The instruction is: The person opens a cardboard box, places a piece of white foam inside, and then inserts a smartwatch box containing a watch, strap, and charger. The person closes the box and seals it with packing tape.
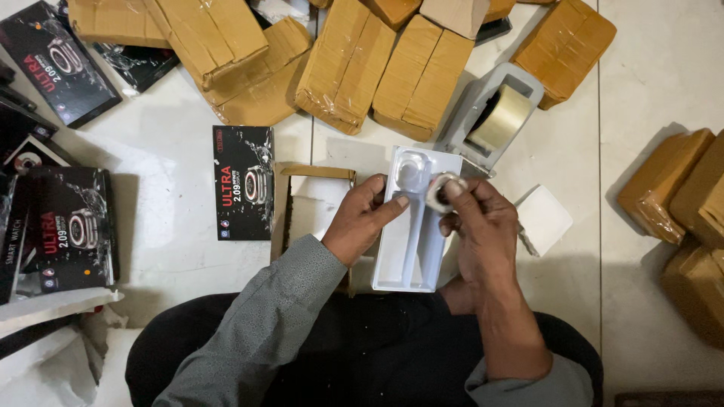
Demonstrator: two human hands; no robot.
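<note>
Pale tiled floor (pixel 656 68), seen from above; the person sits on it, grey sleeves, dark lap. Brown taped parcels (pixel 377 68) are heaped across the top of the view, with more at the right edge. A grey tape dispenser (pixel 494 113) with a clear roll lies just below the heap. Black printed watch boxes (pixel 243 182) lie to the left.

Left hand (pixel 360 222) grasps the left edge of a white moulded plastic tray (pixel 415 241), held over the lap, thumb on top. Right hand (pixel 483 226) pinches a small round silvery watch body (pixel 441 190) between fingertips, just above the tray's upper right corner; contact with the tray cannot be judged. An open cardboard box (pixel 309 200) lies behind the left hand. A white square pad (pixel 544 218) lies beside the right hand.
</note>
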